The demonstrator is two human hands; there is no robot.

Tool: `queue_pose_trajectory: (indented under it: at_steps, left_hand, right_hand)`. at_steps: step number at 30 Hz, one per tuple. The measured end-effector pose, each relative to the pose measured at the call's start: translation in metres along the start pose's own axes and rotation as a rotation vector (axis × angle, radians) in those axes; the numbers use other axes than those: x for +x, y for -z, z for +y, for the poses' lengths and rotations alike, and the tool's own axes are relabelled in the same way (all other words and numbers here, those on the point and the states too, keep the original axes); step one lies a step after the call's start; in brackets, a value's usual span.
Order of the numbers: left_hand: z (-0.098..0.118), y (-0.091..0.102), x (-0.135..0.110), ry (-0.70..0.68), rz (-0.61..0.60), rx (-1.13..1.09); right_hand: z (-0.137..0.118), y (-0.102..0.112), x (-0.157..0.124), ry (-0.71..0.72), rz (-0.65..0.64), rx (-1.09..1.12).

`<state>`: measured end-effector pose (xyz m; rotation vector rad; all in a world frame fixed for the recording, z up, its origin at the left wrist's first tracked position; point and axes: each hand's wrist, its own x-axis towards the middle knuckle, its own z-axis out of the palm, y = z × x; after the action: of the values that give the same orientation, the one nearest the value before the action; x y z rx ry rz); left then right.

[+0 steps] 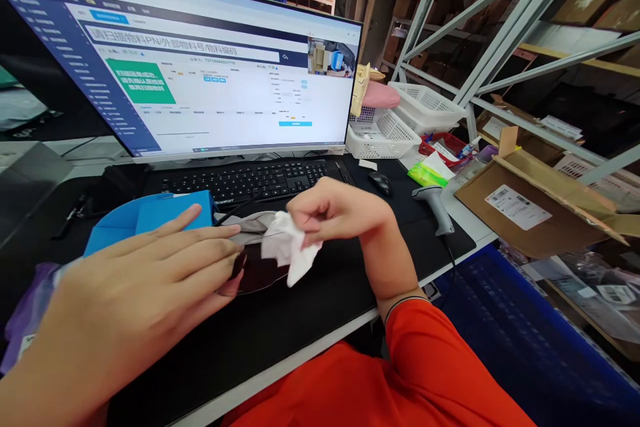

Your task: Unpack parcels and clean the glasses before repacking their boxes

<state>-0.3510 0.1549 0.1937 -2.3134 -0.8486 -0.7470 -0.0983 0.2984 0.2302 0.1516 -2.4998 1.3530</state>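
Observation:
My right hand [335, 213] pinches a crumpled white tissue [290, 247] above the black desk mat. To its left, my left hand [170, 273] has its fingers stretched out together, with the thumb below gripping what looks like a pair of sunglasses. A dark, thin-rimmed lens of the sunglasses [263, 270] shows between the hands, and the tissue hangs over its right part. Behind the lens lies a grey cloth [250, 223], partly covered by the tissue. A bright blue case [150, 213] stands just behind my left hand, which hides its lower part.
A monitor [225, 100] stands behind a black keyboard [250, 180]. To the right are a mouse [380, 183], a barcode scanner [434, 207], white baskets [385, 137] and an open cardboard box [530, 193]. A purple bag [30, 320] lies at far left.

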Motion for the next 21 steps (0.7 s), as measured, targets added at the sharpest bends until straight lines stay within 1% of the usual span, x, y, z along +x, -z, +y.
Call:
queue_pose_trajectory:
  at_steps: [1, 2, 3, 4, 5, 7, 8, 9, 10, 11, 12, 14, 18, 20, 21]
  left_hand:
    - [-0.002, 0.002, -0.001, 0.022, 0.018, -0.014]
    - [-0.003, 0.004, -0.002, 0.042, 0.034, -0.024]
    - [-0.005, 0.005, -0.003, 0.068, 0.055, -0.021]
    - [-0.007, 0.006, -0.004, 0.102, 0.082, -0.012]
    - [-0.008, 0.006, -0.006, 0.142, 0.114, -0.003]
    - [-0.009, 0.003, -0.009, 0.251, 0.199, 0.034]
    - [-0.009, 0.001, -0.011, 0.300, 0.249, 0.059]
    - [-0.009, -0.002, -0.012, 0.340, 0.302, 0.085]
    - [-0.008, -0.005, -0.012, 0.362, 0.351, 0.121]
    - [-0.007, -0.007, -0.012, 0.383, 0.383, 0.164]
    - [-0.006, -0.009, -0.012, 0.395, 0.411, 0.206]
    - [-0.003, -0.012, -0.012, 0.420, 0.438, 0.266]
    - [0.001, -0.013, -0.012, 0.474, 0.464, 0.333]
    - [0.000, -0.012, -0.013, 0.512, 0.456, 0.373]
    - [0.000, -0.012, -0.013, 0.516, 0.461, 0.400]
  right_hand:
    - [0.005, 0.008, -0.005, 0.001, 0.054, 0.053]
    - [0.010, 0.014, -0.008, -0.008, 0.140, 0.099]
    - [0.015, 0.019, -0.011, -0.016, 0.262, 0.137]
    - [0.020, 0.023, -0.012, -0.011, 0.415, 0.166]
    - [0.024, 0.026, -0.013, 0.011, 0.596, 0.186]
    - [0.032, 0.029, -0.009, 0.108, 0.964, 0.209]
    - [0.035, 0.030, -0.005, 0.166, 1.112, 0.219]
    - [0.037, 0.029, -0.001, 0.217, 1.216, 0.232]
    - [0.038, 0.026, 0.005, 0.249, 1.273, 0.247]
    - [0.040, 0.022, 0.011, 0.259, 1.288, 0.265]
    - [0.041, 0.015, 0.017, 0.249, 1.265, 0.286]
    - [0.042, -0.002, 0.030, 0.188, 1.152, 0.324]
    - [0.045, -0.040, 0.048, 0.035, 0.855, 0.377]
    - [0.046, -0.055, 0.052, 0.004, 0.769, 0.407]
    - [0.047, -0.062, 0.053, 0.000, 0.748, 0.413]
